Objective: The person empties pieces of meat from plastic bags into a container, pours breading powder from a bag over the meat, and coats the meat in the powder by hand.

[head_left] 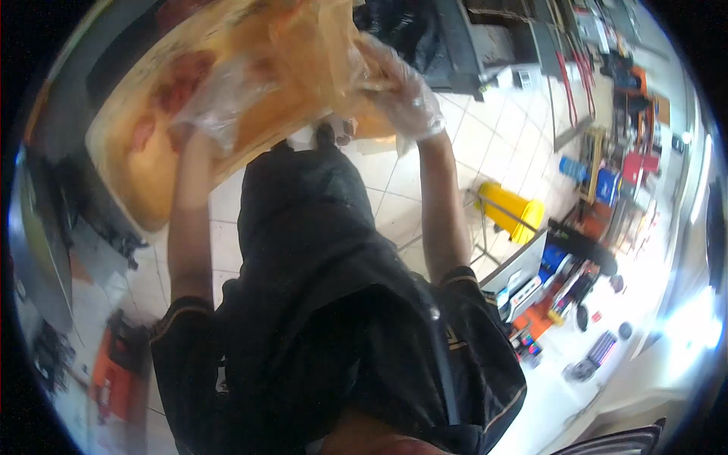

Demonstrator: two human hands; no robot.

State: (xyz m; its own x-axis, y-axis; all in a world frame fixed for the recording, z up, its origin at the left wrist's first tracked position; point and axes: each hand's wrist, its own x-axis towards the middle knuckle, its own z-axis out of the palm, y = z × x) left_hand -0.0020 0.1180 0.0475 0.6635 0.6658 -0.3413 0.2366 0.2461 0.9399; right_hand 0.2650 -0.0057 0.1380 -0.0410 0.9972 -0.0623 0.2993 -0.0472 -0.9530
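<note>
Both hands wear clear plastic gloves. My left hand (227, 102) is over a large tan board (144, 199) at the upper left, beside reddish pieces that look like meat (182, 80); its fingers are blurred by the glove and by motion. At the top centre, my right hand (398, 87) has its fingers bent round the right edge of a crumpled, translucent tan sheet or bag (315, 53). The sheet hangs over the board's right part and hides some of it.
Black plastic (402, 30) lies at the top, right of the sheet. A yellow bin (512, 212) stands on the tiled floor at right. Beyond it is a white desk (607, 318) with a keyboard (601, 349). An orange object (114, 371) is at lower left.
</note>
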